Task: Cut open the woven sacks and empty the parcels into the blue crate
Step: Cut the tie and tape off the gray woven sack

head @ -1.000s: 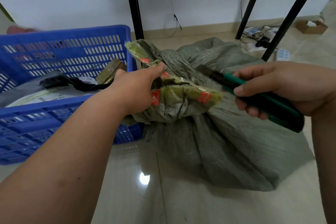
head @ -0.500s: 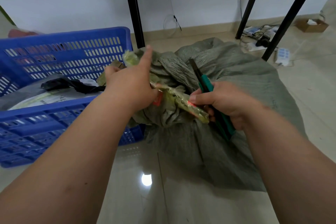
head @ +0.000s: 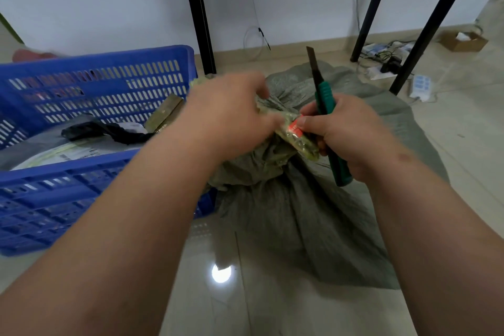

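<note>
Grey-green woven plastic sack [head: 313, 199] lies on the glossy tiled floor [head: 272, 308], its bunched neck raised at centre frame, pressed against the right end of the blue slotted plastic crate [head: 95, 84]. Neck is bound with yellowish clear packing tape with red printing [head: 296, 133].

Left hand [head: 229, 114] is closed over the bunched neck, fingers curled into the fabric; motion-blurred, so exact finger placement is unclear. Right hand [head: 346, 131] is clenched on a green-handled utility knife [head: 326, 114], dark blade pointing up and away, handle end sticking out below the palm. Right thumb and forefinger also pinch the taped end at the red print, so that hand touches both knife and tape. Blade is clear of the sack.

Crate sits left, on the floor, already holding grey and white parcels [head: 54, 150], a black bag [head: 103, 131] and an olive flat box [head: 163, 114] leaning on the far wall.

Behind: 3 black metal table legs [head: 199, 13], cables and a white power strip [head: 420, 87].
</note>
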The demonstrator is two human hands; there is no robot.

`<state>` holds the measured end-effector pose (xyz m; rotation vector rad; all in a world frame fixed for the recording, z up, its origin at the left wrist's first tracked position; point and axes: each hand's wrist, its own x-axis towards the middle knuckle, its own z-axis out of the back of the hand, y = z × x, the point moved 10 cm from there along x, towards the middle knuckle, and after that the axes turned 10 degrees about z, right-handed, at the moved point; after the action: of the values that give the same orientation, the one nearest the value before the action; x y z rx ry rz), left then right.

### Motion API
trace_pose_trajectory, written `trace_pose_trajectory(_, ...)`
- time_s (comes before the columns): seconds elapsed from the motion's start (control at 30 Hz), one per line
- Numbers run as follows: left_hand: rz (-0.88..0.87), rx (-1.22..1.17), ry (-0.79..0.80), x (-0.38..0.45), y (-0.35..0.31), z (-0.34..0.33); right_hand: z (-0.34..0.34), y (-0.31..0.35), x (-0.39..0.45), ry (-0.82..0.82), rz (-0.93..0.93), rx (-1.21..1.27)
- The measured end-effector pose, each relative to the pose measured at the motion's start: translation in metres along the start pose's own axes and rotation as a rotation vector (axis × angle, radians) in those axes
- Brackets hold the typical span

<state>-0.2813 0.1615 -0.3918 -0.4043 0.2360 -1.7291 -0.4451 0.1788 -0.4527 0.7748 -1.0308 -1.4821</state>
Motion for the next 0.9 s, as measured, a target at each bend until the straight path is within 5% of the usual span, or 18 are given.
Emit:
trace_pose_trajectory(0.37,-0.113,-0.204,0.195,-0.003,-0.004,-0.043,0.015,0.007,-0.002,-0.050,0.034,0.035)
trace_pose_trajectory(0.6,0.021,-0.517,0.247,-0.005,0.009,-0.053,0.009,0.011,-0.004,-0.081,0.030,0.172)
trace_pose_trajectory(0.9,0.239,-0.229,0.231,-0.003,0.027,-0.054,0.014,0.017,-0.002,-0.122,0.116,-0.016)
